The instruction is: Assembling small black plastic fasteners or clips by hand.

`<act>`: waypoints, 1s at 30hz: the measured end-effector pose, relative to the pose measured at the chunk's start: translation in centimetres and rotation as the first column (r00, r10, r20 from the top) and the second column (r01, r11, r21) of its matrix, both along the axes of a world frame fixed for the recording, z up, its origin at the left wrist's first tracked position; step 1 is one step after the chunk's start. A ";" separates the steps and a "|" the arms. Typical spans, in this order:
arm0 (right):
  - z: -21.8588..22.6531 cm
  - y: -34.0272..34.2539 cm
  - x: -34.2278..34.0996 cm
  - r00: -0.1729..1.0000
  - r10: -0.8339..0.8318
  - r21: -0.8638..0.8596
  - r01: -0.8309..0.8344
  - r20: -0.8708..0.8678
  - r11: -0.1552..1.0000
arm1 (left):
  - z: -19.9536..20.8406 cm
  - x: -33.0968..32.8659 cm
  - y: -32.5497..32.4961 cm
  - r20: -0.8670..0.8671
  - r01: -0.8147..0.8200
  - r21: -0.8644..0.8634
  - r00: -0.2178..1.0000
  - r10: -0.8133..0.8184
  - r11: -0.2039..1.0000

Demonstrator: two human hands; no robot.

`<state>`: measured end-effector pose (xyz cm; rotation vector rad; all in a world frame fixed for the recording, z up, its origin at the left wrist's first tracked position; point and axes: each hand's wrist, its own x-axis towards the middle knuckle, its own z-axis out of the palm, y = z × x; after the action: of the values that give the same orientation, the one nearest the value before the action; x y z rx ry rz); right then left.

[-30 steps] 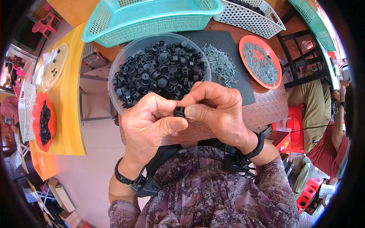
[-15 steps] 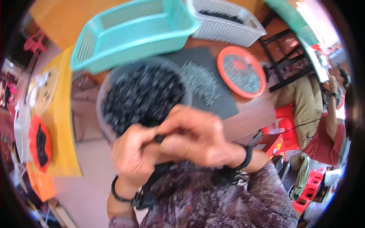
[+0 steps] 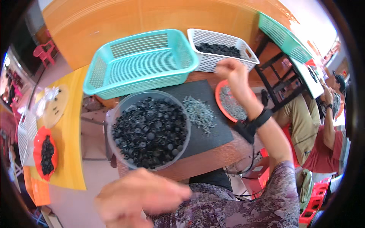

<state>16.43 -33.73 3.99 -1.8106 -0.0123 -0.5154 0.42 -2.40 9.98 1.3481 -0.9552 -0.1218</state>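
Note:
Raised on the right, my right hand is in front of the white basket and above the orange-red plate. Its fingers are curled together; whatever is in them, if anything, is hidden. My left hand is low in front of me, smeared by motion, so its fingers cannot be read. Just beyond it stands a clear round tub full of small black round caps. Thin silver screws or pins lie heaped on a dark mat, and more are on the plate. Black pieces fill part of the white basket.
A turquoise basket stands behind the tub. At left, a yellow table bears a red dish of black pieces. A dark stool frame and a seated person are on the right.
My hands were together over the tub's near edge with a small black piece between them. They have parted: right moved up toward the white basket, left dropped nearer me. The view has tilted up.

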 end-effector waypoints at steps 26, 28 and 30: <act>9.7 9.7 -15.6 0.916 0.395 -0.559 -0.297 0.061 0.774 | 2.5 -6.7 2.5 -0.330 -0.150 -0.154 0.939 0.093 0.977; 9.2 8.3 -16.6 0.917 0.396 -0.570 -0.295 0.058 0.767 | 2.3 -6.4 1.2 -0.351 -0.183 -0.169 0.929 0.114 0.969; 9.0 7.9 -16.6 0.915 0.399 -0.577 -0.293 0.062 0.763 | 2.7 -5.1 -0.4 -0.367 -0.217 -0.175 0.920 0.141 0.960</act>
<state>-0.21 -25.79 12.99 -2.2542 -0.6858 -0.4295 -4.72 -2.82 12.69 1.1593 -0.5226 -0.1112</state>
